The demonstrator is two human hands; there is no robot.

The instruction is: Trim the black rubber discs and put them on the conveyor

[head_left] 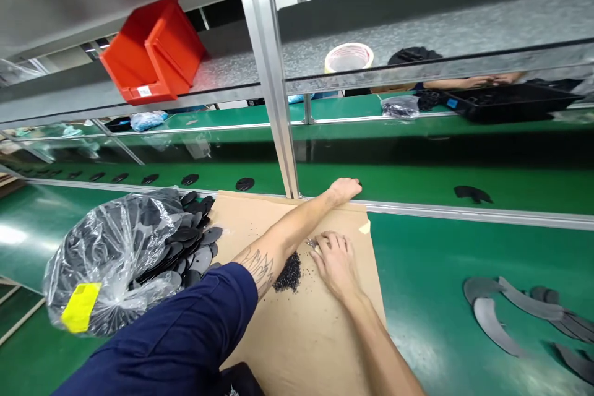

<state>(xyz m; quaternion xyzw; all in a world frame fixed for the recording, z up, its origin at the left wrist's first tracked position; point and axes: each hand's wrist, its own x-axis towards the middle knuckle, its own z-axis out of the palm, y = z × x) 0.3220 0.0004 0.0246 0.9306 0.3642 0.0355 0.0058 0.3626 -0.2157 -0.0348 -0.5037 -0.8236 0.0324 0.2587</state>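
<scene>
On the left side of the green worktop (427, 272) sits a clear plastic bag (109, 266) with a yellow label (80, 307). Black ovals (202, 260) spill out of it onto the left edge of a cardboard sheet (297, 346).

On the cardboard, near the middle, lies a small heap of black crumbs (286, 273). The left arm, in a blue sleeve (153, 340), reaches over the heap. The left hand (343, 190) is at the far edge of the cardboard with its fingers curled together. I cannot tell if it holds anything.

The right hand (335, 263) is just past the heap. Its fingers are close together on a small shiny metal tool (310, 242).

Gray curved strips (515, 309) lie near the right edge of the worktop.
</scene>
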